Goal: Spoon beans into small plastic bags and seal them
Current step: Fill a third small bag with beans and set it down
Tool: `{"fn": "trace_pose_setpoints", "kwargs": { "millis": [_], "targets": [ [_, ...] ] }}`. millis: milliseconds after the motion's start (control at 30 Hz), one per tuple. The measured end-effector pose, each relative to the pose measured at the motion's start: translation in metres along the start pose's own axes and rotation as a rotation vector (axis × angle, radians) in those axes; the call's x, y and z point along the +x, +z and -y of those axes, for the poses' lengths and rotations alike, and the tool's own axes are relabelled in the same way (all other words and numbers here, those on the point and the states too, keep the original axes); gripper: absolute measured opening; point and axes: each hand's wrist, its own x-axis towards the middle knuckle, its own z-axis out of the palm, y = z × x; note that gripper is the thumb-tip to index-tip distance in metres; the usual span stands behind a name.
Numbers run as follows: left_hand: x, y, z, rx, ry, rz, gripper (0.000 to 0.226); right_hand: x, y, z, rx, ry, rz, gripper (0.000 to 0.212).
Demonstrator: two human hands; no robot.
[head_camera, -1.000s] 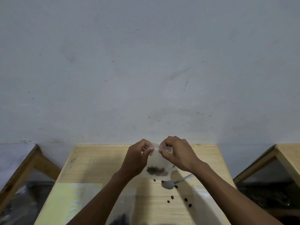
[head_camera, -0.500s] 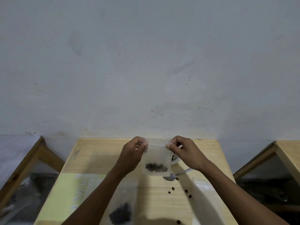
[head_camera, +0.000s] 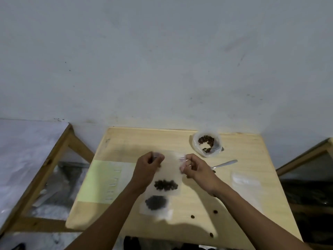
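Pinched at its top corners between my left hand (head_camera: 148, 166) and right hand (head_camera: 193, 168), a small clear bag (head_camera: 170, 175) hangs above the wooden table (head_camera: 243, 152), a dark clump of beans (head_camera: 165, 184) settled at its bottom. From my head camera, a second filled bag (head_camera: 155, 203) lies flat just below it. An open bag of beans (head_camera: 207, 144) sits near the far edge, a spoon (head_camera: 224, 164) beside my right hand, an empty bag (head_camera: 246, 183) to the right, loose beans (head_camera: 192, 216) scattered in front.
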Motion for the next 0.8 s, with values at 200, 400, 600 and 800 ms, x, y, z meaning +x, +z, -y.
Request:
{"fn": "trace_pose_setpoints", "kwargs": {
  "millis": [200,400,600,800],
  "targets": [
    [-0.002,-0.026,0.034,-0.274,-0.298,-0.091,0.028,0.000,0.052,-0.021,0.199,0.208,-0.102,0.015],
    [-0.024,-0.036,0.080,0.256,-0.393,0.101,0.056,0.006,0.086,-0.060,0.095,0.374,-0.421,0.028],
    [-0.029,-0.033,0.086,0.384,-0.290,0.181,0.038,0.002,0.100,-0.070,-0.225,0.284,-0.467,0.037],
    [-0.033,-0.030,0.093,0.427,-0.228,0.174,0.045,0.002,0.099,-0.069,-0.291,0.216,-0.305,0.049]
  ]
}}
